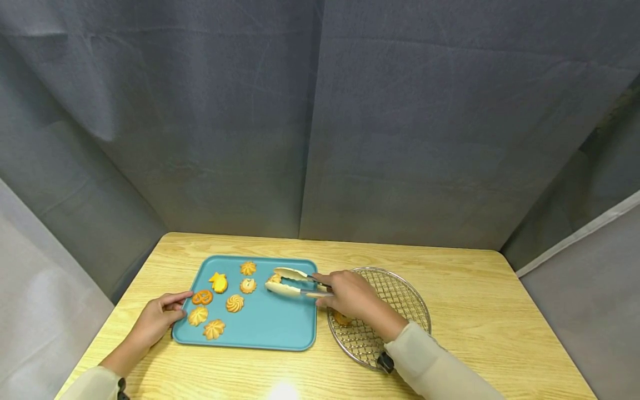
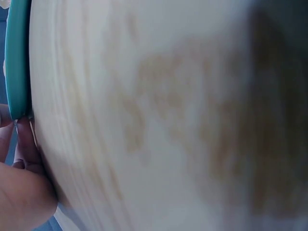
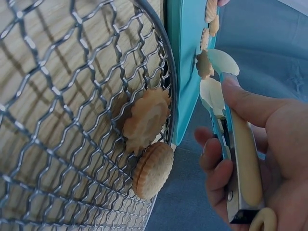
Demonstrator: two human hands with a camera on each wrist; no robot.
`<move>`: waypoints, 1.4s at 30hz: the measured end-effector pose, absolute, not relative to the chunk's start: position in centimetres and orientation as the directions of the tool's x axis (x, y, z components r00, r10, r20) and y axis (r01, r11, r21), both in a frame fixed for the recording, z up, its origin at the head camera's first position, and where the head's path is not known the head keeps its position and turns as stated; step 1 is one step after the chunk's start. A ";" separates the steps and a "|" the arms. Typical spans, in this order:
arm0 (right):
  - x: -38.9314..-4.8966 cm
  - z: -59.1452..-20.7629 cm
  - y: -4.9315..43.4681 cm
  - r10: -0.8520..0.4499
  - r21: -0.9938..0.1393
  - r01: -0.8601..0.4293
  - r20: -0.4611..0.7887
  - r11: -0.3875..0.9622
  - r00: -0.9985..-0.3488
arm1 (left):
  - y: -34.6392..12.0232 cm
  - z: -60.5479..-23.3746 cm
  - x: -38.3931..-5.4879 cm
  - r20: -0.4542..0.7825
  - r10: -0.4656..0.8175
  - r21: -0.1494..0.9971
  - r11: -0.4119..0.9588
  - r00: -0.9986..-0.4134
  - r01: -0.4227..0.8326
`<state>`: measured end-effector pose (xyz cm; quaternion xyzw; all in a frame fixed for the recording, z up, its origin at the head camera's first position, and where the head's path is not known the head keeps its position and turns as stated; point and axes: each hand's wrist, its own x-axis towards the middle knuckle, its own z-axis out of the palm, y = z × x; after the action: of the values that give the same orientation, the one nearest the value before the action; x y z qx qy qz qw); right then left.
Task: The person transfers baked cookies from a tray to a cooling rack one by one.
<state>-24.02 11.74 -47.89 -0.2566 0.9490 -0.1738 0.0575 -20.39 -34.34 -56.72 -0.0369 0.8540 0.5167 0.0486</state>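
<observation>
My left hand pinches the left rim of a blue-green tray; the left wrist view shows fingers above and below that rim. In my right hand I hold tongs with cream-coloured tips. These tips reach over the tray on either side of a golden cookie, which is partly hidden by them. Several other cookies lie on the tray's left half, among them a pretzel-shaped one, a fish-shaped one and a swirled one.
A round wire rack stands right of the tray, under my right forearm. On it lie a scalloped cookie and a sandwich cookie, near its rim. Grey curtains hang behind the wooden table.
</observation>
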 end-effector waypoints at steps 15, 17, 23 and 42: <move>-23.5 -47.8 12.7 -0.523 -0.367 -0.488 0.003 0.792 -0.852 | -34.3 -56.6 -20.4 -0.125 -0.012 0.877 0.466 -0.992 -0.116; -23.4 -47.8 12.8 -0.526 -0.360 -0.494 0.010 0.792 -0.850 | -34.3 -56.7 -20.4 -0.128 -0.015 0.878 0.464 -0.992 -0.121; -23.1 -47.8 13.1 -0.525 -0.354 -0.497 0.019 0.792 -0.851 | -34.3 -56.6 -20.3 -0.128 -0.014 0.887 0.447 -0.992 -0.121; -22.4 -47.7 14.5 -0.496 -0.401 -0.467 0.035 0.788 -0.868 | -34.0 -56.3 -20.2 -0.112 -0.017 0.880 0.463 -0.994 -0.107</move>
<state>-22.36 14.52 -47.70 -0.2548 0.9449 -0.2023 0.0360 -20.19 -34.02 -56.26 -0.0363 0.8541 0.5169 0.0435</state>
